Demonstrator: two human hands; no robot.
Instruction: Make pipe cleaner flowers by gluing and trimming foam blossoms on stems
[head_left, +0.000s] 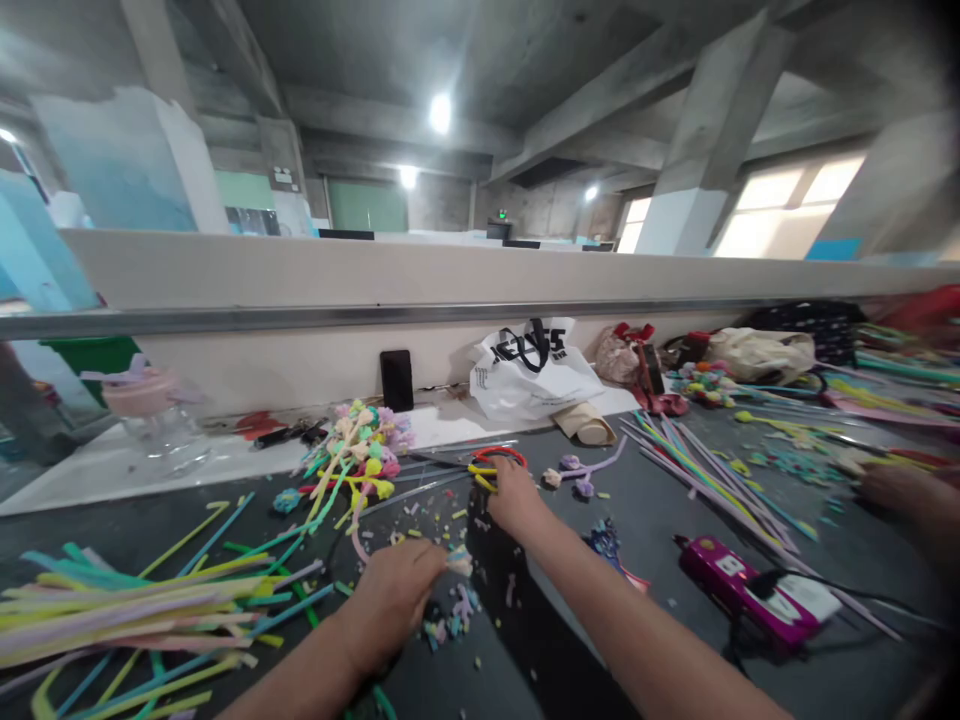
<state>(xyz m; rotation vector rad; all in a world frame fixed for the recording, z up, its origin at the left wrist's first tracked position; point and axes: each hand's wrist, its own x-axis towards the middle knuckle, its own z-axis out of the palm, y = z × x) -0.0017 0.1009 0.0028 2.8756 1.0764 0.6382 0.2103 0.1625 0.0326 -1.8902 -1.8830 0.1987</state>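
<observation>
My left hand (401,595) is closed low over the dark tabletop, its fingers pinching a pale fuzzy pipe-cleaner piece (459,562) whose tip sticks out to the right. Farther forward, my right hand (516,500) has its fingers at the red and yellow handles of a pair of scissors (484,470); the blades point left. Between and below the hands lie short pipe-cleaner clippings (450,615). A bunch of pipe-cleaner flowers (360,440) rests beyond my left hand. Small purple and cream flowers on a stem (577,472) sit right of my right hand.
Loose pipe cleaners (150,610) are heaped at left, with more strands (720,480) at right. A magenta corded device (750,590) lies at lower right. Along the partition stand a clear bottle (161,430), a phone (397,380) and a white bag (525,375). Another person's hand (892,485) shows far right.
</observation>
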